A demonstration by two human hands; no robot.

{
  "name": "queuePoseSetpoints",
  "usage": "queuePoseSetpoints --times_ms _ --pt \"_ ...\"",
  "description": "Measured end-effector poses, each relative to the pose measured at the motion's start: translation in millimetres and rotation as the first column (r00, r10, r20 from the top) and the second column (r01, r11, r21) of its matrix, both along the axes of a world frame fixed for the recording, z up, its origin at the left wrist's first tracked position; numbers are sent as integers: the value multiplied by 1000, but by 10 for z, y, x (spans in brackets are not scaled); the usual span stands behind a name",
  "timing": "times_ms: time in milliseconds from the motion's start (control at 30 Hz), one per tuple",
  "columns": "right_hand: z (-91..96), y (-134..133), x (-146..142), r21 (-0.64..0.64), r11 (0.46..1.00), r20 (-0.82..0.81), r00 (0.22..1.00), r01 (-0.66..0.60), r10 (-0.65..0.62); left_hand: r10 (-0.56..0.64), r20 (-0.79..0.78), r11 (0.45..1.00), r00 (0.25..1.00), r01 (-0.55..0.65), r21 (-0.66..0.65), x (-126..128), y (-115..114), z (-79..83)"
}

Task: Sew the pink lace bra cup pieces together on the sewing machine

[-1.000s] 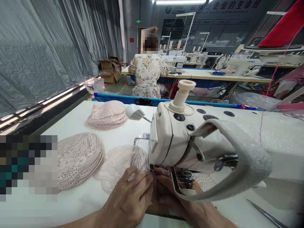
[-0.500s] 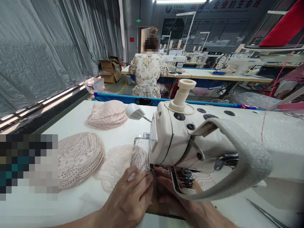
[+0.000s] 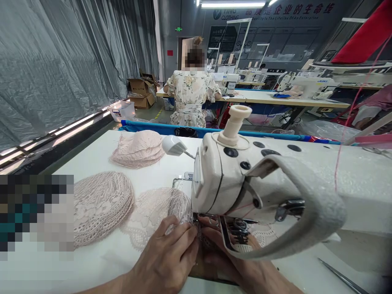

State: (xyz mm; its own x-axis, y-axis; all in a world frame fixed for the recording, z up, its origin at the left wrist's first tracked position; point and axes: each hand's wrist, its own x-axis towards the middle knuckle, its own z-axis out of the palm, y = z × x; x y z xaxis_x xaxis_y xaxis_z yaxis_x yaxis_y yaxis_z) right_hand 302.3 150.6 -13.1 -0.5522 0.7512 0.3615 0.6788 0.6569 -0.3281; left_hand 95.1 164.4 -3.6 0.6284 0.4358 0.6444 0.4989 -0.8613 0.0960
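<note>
A white sewing machine (image 3: 211,175) stands over the table, its head covering the needle area. Pale pink lace (image 3: 147,212) lies flat to the left of the needle and runs in under the head. My left hand (image 3: 171,249) presses its bent, closed fingers on the lace edge beside the presser foot. Partly behind the machine head and its padded loop, my right hand (image 3: 232,257) has its fingers close to the needle on the same lace. Pink thread (image 3: 339,151) comes down to the machine from the upper right.
A stack of lace pieces (image 3: 104,204) lies at the left, with a pile of pale pink cups (image 3: 137,148) behind it. Metal tweezers (image 3: 343,275) rest at the lower right. Ahead, a person in a floral dress (image 3: 191,96) sits at another bench.
Both hands keep almost the same place at the needle, and the lace shows no clear shift. The view has tilted very slightly. The person ahead has moved their arms a little outward.
</note>
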Motion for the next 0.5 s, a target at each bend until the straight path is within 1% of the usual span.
queuePoseSetpoints --times_ms 100,267,500 --pt "20 2 -9 12 1000 -20 1000 4 -4 -14 -19 1000 1000 15 5 -12 -1 6" --pt "1 6 8 12 1000 -8 1000 -2 2 -34 -98 999 995 33 -13 -43 0 33" --pt "-40 21 43 2 999 -18 999 -34 34 -37 -118 999 992 34 -27 -43 19 -14"
